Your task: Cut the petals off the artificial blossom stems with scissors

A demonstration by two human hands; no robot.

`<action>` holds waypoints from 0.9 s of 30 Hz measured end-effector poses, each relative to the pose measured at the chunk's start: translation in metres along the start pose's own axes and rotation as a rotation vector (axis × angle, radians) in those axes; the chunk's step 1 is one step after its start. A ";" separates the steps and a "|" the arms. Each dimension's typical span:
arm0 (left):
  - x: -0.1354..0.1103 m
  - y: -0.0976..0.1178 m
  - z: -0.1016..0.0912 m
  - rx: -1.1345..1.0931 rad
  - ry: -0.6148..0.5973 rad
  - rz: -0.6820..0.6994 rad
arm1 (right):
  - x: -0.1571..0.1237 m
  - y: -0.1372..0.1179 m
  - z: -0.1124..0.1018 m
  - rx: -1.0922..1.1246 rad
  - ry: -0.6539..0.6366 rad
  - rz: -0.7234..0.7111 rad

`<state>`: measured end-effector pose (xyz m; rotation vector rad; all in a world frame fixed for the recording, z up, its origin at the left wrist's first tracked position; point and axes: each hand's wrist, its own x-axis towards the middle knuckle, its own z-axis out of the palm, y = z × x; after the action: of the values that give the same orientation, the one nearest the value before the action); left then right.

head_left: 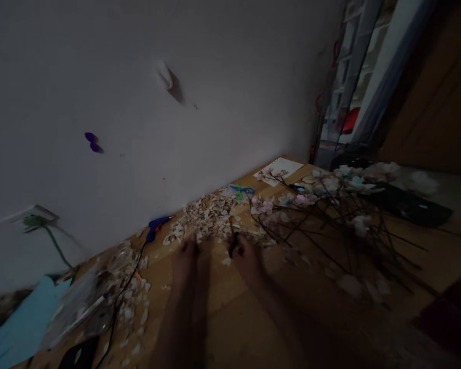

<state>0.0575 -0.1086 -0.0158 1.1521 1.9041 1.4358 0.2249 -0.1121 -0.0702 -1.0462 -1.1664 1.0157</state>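
Observation:
My right hand (247, 255) is wrapped round the dark handles of a pair of scissors (233, 243), whose blades point away over the wooden table (226, 318). Beside it, my left hand (185, 256) has its fingers curled together; whatever they may pinch is too dark to make out. Just beyond both hands spreads a heap of pale shell-like scraps (211, 212). To the right of my right hand lie thin brown branches with white and pink artificial blossoms (263, 205).
A blue glue gun (156, 225) with a black cord rests left of the heap. Blue-and-green scissors (242, 190) and a white sheet (288, 166) lie farther back. Clear plastic bags (75, 302) and light-blue paper (26, 323) occupy the left side. The wall (215, 102) borders the table.

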 end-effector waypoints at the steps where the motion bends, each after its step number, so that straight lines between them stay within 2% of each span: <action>1: -0.025 -0.005 0.005 -0.149 -0.026 -0.072 | -0.003 0.000 0.002 0.003 -0.077 -0.013; 3: -0.063 -0.013 0.016 -0.320 -0.018 -0.142 | -0.008 -0.001 0.004 0.025 -0.193 -0.011; 6: -0.086 -0.020 0.025 -0.378 0.014 -0.147 | -0.011 -0.002 0.004 0.047 -0.256 0.000; 12: -0.083 -0.025 0.027 -0.343 -0.050 0.004 | -0.005 -0.001 0.000 0.080 -0.176 0.073; 19: -0.089 -0.028 0.032 -0.349 -0.121 -0.004 | -0.007 -0.007 -0.011 0.054 -0.175 0.121; 27: -0.086 -0.029 0.032 -0.284 -0.131 0.074 | -0.008 -0.015 -0.018 -0.129 -0.106 -0.044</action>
<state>0.1177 -0.1667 -0.0626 1.1574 1.5260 1.5695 0.2428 -0.1250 -0.0588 -1.0735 -1.3509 0.9815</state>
